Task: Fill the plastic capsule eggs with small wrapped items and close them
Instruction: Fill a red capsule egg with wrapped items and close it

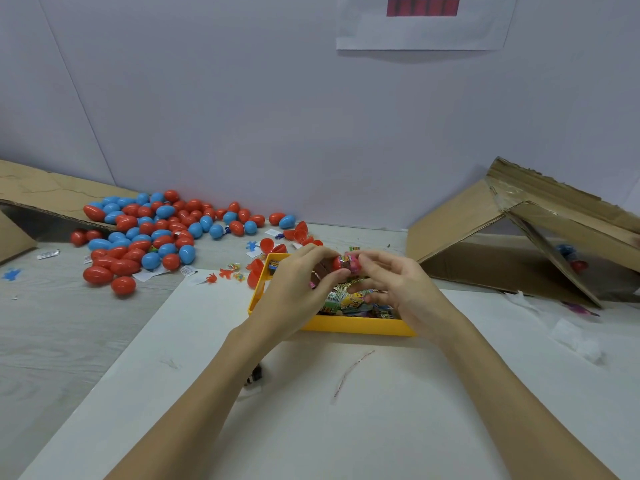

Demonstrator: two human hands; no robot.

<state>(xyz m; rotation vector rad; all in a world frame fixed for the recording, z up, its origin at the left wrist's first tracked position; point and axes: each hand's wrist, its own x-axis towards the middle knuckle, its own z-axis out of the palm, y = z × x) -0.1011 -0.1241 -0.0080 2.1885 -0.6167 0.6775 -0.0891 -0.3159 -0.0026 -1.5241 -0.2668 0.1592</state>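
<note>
My left hand (300, 282) grips a red egg half (337, 263) above the yellow tray (360, 327). My right hand (394, 282) pinches a pink wrapped item (353, 263) at the mouth of that half. The tray holds several small colourful wrapped items (353, 301). Loose red egg halves (273, 245) lie just behind the tray. A big pile of closed red and blue eggs (156, 233) spreads over the table at the back left.
A flattened cardboard piece (45, 195) leans at the far left and an open cardboard box (512, 237) lies on its side at the right. Small toy figures (228, 271) and paper slips are scattered left of the tray. A thin strip (349, 375) lies on the white sheet (311, 427).
</note>
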